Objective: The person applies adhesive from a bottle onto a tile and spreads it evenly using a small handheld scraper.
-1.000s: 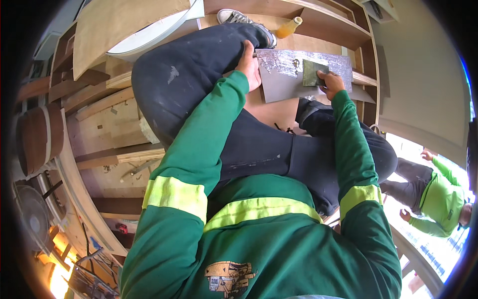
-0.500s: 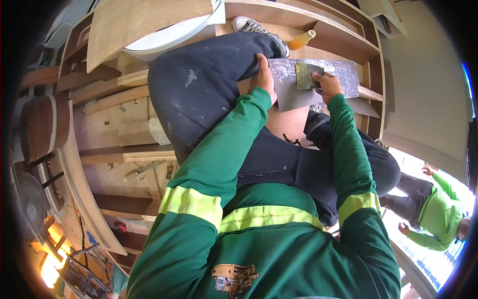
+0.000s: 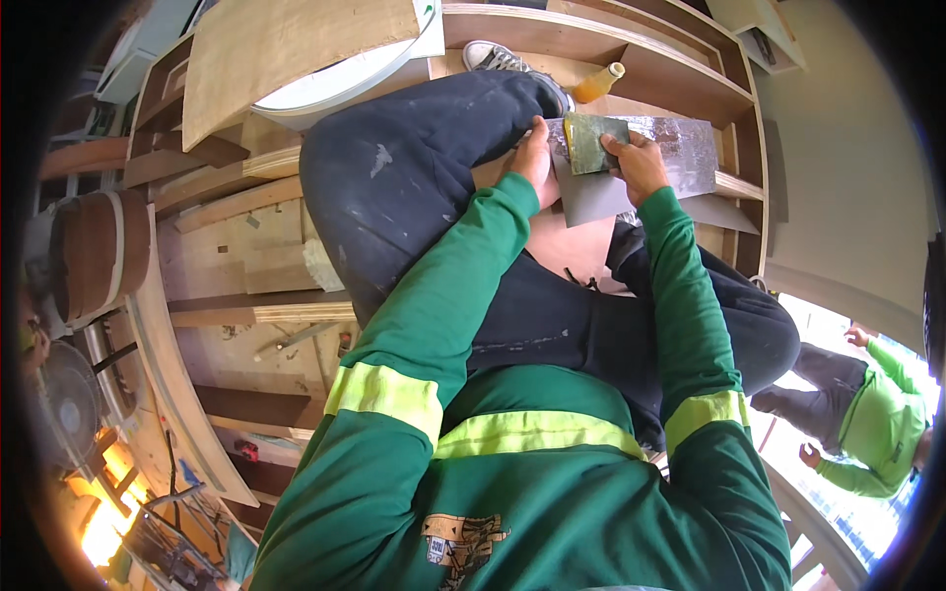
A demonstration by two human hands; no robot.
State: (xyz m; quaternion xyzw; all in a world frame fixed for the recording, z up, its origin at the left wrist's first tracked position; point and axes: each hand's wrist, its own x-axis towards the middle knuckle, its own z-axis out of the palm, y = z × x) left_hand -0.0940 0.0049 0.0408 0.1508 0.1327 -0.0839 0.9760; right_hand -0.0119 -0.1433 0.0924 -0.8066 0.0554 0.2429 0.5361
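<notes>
Wooden frame (image 3: 690, 84); grey sheet (image 3: 594, 199) held over it, beyond the lap, part-coated.
Shiny streaks on the sheet's far band, near part plain grey: coverage looks partway, that plain part apparently left. Long axis runs left to right across the person. Left hand (image 3: 534, 164) grips the left edge, fingers partly hidden; right hand (image 3: 644, 170) pinches a green square pad (image 3: 589, 150), yellow edge facing left, over the sheet's left end.

Woodworking workshop, large partitioned wooden frame (image 3: 261, 311), bare board (image 3: 286, 49)
</notes>
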